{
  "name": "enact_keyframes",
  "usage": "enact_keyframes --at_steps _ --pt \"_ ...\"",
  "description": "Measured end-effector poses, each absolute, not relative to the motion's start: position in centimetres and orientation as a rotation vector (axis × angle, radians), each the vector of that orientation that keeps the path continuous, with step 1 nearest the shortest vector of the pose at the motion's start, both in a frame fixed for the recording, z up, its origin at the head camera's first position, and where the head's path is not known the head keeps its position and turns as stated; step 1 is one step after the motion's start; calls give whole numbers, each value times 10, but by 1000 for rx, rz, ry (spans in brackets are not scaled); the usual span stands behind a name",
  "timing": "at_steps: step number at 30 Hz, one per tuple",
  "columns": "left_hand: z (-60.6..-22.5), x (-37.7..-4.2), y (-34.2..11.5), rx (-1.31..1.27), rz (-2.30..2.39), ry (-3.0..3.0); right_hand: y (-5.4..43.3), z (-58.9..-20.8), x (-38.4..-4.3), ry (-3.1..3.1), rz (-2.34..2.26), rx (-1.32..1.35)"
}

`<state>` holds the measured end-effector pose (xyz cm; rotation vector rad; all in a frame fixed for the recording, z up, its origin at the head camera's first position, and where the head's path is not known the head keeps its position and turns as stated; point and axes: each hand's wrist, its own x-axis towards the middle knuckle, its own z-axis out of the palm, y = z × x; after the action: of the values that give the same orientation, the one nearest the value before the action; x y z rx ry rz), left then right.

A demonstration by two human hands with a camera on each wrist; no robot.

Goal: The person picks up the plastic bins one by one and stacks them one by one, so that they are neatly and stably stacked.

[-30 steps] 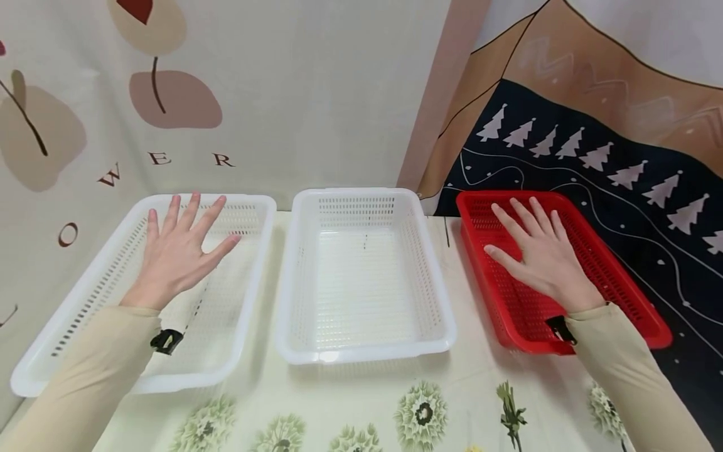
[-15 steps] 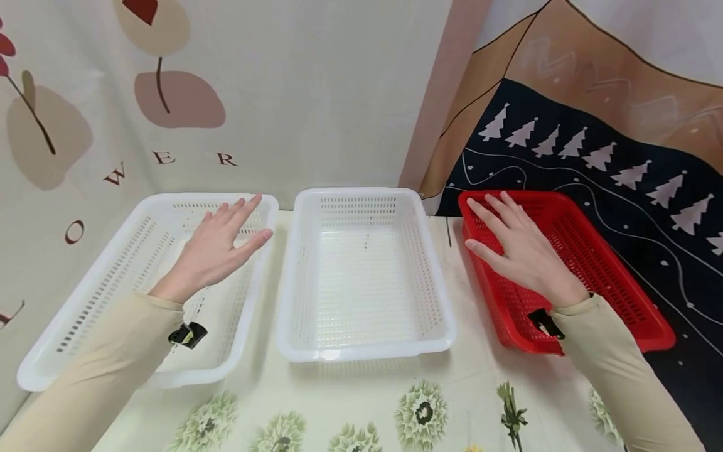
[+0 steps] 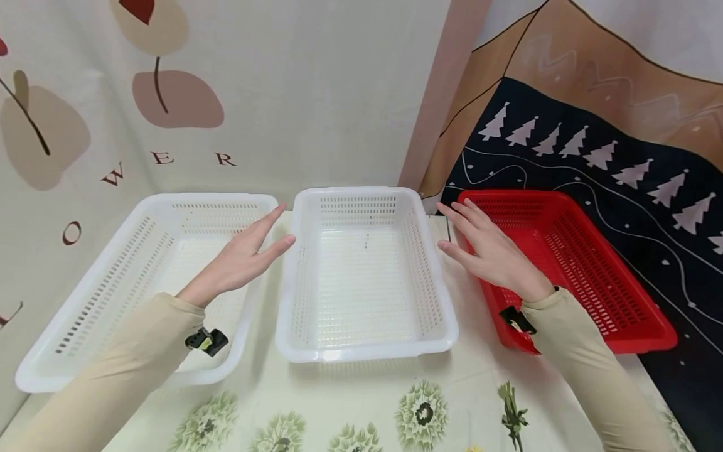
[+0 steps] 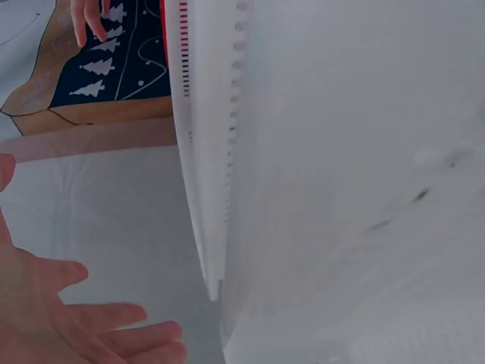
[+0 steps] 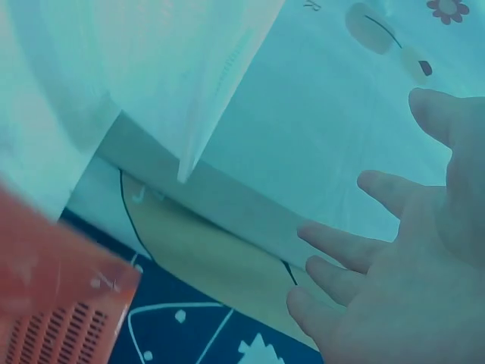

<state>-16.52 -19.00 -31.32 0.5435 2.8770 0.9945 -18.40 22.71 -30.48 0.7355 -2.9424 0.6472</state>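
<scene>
My left hand (image 3: pixel 237 260), fingers extended, hovers over the right side of the left white basket (image 3: pixel 113 282), its fingertips close to the middle basket's left rim. Nothing is in its grasp. My right hand (image 3: pixel 491 254) is held with straight, spread fingers above the left edge of the red basket (image 3: pixel 615 295), its fingertips over the gap beside the middle white basket (image 3: pixel 367 351). It holds nothing either. In the right wrist view the right hand (image 5: pixel 394 265) shows its fingers apart. Part of the left hand (image 4: pixel 83 318) appears at the lower left of the left wrist view.
The three perforated baskets stand in a row on a flower-printed tablecloth (image 3: pixel 339 402). Behind them hangs a pale printed cloth (image 3: pixel 339 94), with a dark tree-patterned cloth (image 3: pixel 565 176) at the right. Each wrist carries a black strap (image 3: pixel 208 341).
Both hands have moved inward toward the middle basket, the left one rightward and the right one leftward. They have turned more edge-on. The baskets have stayed in place.
</scene>
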Motion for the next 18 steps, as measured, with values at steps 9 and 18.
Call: enact_keyframes --at_steps 9,18 --pt "-320 -170 -186 501 1066 2802 214 -312 -192 -2996 815 754" --pt "-328 -170 -191 495 1015 2718 213 -327 -203 -3018 1003 806"
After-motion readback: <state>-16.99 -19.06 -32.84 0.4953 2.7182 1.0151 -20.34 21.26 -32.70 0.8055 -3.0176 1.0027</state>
